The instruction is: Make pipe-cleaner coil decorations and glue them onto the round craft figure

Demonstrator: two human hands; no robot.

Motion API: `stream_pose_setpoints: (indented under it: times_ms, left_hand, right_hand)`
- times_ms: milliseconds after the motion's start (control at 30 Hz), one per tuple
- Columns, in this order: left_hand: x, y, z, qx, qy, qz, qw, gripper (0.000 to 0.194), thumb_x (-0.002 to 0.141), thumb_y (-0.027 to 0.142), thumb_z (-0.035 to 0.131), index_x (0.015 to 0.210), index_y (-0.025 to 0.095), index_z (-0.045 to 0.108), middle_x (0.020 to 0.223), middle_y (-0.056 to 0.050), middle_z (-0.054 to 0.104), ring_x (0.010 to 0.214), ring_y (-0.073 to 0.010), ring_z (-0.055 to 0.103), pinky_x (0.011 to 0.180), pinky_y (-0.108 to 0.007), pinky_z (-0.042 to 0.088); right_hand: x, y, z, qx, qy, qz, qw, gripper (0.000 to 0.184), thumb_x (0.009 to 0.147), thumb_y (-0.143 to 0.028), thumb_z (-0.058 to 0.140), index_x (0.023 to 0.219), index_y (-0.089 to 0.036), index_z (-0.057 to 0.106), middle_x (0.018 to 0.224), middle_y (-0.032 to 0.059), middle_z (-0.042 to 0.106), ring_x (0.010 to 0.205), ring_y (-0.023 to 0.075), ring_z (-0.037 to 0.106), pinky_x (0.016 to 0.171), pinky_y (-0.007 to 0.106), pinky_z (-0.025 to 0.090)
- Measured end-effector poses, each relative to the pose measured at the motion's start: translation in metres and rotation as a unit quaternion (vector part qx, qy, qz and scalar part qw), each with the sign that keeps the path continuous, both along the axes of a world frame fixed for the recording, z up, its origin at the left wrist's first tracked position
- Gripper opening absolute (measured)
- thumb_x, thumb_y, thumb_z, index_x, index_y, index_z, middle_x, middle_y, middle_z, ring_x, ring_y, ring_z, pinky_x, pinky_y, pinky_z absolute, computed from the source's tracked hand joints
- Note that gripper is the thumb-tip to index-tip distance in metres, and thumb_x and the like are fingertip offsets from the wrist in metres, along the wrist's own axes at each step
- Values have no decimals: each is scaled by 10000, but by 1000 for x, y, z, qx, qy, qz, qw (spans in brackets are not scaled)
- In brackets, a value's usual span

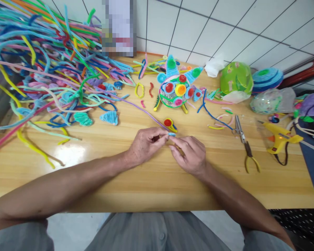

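Observation:
My left hand (pixel 143 144) is closed, pinching a small light-blue pipe-cleaner coil (pixel 172 134) between thumb and forefinger. A long purple pipe cleaner (pixel 143 111) runs from the pile on the left to these fingertips; whether it joins the coil is hidden. My right hand (pixel 189 153) reaches its forefinger to the coil's near side, its thumb apart below and the other fingers curled. Just beyond the coil lies a yellow pipe-cleaner piece with a red disc (pixel 167 122). Farther back stands a colourful pipe-cleaner figure (pixel 178 90) with blue-and-green ears and several round discs.
A big heap of pipe cleaners (pixel 49 66) covers the back left, with blue triangular pieces (pixel 109 118) near it. Scissors (pixel 239 129), yellow-handled pliers (pixel 251 158) and a yellow glue gun (pixel 278 137) lie right. A green plastic-wrapped object (pixel 236 81) stands near the tiled wall (pixel 199 31).

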State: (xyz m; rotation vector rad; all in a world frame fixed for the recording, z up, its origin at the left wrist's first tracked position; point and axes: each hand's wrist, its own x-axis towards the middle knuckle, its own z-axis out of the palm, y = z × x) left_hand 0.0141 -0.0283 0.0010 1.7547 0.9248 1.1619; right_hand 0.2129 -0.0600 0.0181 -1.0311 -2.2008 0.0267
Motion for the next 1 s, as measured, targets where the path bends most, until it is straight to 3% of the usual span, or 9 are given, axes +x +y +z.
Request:
stream_pose_setpoints:
  times_ms: [100,200,400,533,733,1000]
  left_hand:
    - [1,0,0,-9,-4,5,1000,142,947,217,665,926,137,781,825,-62,802,694,-126,717,658,-202,539]
    - [1,0,0,-25,-8,6,1000,149,946,237,673,932,139,785,830,-62,802,679,-123,702,648,-207,531]
    - [0,1,-1,-36,-18,-10,999,159,952,251,672,950,141,787,876,-75,812,722,-140,728,676,-222,553]
    - [1,1,-1,-2,-11,-13,1000,126,945,203,673,930,143,782,818,-50,797,667,-111,698,632,-194,522]
    - [-1,1,1,17,0,-30,999,142,965,211,655,923,146,774,780,-38,779,653,-100,687,626,-189,518]
    - [0,2,-1,26,-10,-32,999,122,957,186,663,952,162,783,863,-48,803,721,-111,725,672,-193,547]
  right_hand:
    - [1,-1,-4,-58,108,-32,992,258,919,-180,668,1163,-265,668,890,33,730,740,175,671,672,325,551]
    - [1,1,-11,-154,215,-92,960,171,932,-236,667,1103,-249,652,834,0,676,699,144,624,653,298,536]
    - [-2,6,-15,-294,247,-80,920,134,937,-304,667,1032,-215,701,805,-1,726,690,129,640,642,265,523]
    - [-4,6,-12,-315,264,-81,908,126,923,-319,681,895,-201,717,724,-13,714,606,111,597,589,246,494]
    - [-4,7,-11,-342,277,-70,895,184,932,-349,663,859,-194,731,674,-12,709,573,114,602,561,241,488]
    - [-3,8,-11,-314,268,-65,908,169,935,-325,666,842,-200,731,652,-13,710,578,117,631,580,241,514]
